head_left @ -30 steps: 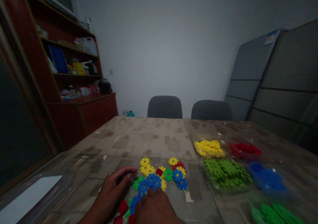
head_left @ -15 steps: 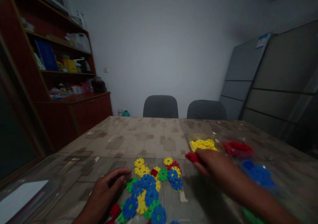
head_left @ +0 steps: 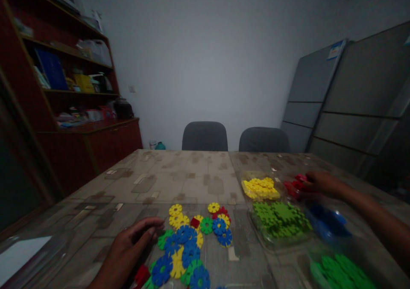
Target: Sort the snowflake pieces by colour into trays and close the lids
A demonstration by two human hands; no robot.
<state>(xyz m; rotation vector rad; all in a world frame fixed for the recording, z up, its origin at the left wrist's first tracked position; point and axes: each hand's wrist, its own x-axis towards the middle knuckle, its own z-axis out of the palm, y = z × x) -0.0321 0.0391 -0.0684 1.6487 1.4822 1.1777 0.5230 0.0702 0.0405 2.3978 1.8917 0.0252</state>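
Observation:
My left hand (head_left: 128, 250) rests at the left edge of a loose pile of flower-shaped plastic discs, its fingers loosely stretched and the thumb apart, holding nothing. Beside it lie blue discs (head_left: 162, 270), yellow discs (head_left: 177, 261) and green discs (head_left: 165, 239). A red block-like piece (head_left: 142, 275) is near its wrist. Over at the right, my right hand (head_left: 320, 183) reaches to the clear tub of red pieces (head_left: 293, 189). Its fingertips pinch a red plastic piece (head_left: 301, 178) at the tub's top; blur hides the exact grip.
Clear tubs hold yellow pieces (head_left: 261, 188), light green pieces (head_left: 282, 218), blue pieces (head_left: 329, 223) and green pieces (head_left: 342, 272). A transparent case with white paper (head_left: 22, 259) lies at the left. Two grey chairs (head_left: 205, 136) stand behind the patterned table (head_left: 188, 173).
My right hand has carried the red piece rightward from above the table's middle to the red tub, uncovering the light green tub. My left hand has barely moved. The view has shifted slightly.

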